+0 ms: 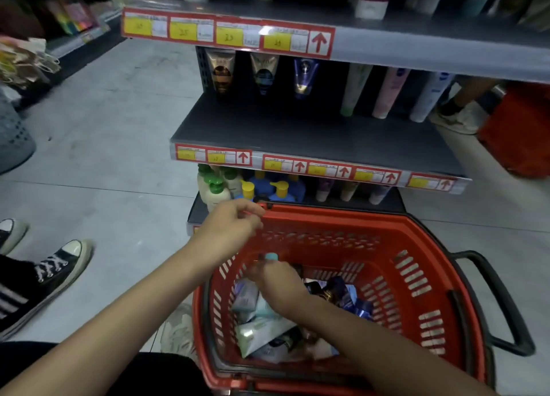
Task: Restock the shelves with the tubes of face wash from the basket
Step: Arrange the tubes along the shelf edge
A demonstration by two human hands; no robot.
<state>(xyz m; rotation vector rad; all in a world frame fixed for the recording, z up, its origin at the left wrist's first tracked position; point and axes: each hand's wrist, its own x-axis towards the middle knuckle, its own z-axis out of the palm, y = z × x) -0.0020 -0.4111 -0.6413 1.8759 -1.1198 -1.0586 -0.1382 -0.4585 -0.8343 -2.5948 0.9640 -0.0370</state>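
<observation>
Our left hand (229,226) curls at the basket (357,217) rim, probably steadying it; we cannot tell its grip. At five o'clock our right hand (276,279) grasps a teal-capped tube (270,257) inside, bound for the shelf (297,127).

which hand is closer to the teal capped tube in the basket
Right. The right hand is down in the basket, fingers curled at the teal-capped tube. The left hand is higher up, holding the basket's far rim.
</observation>
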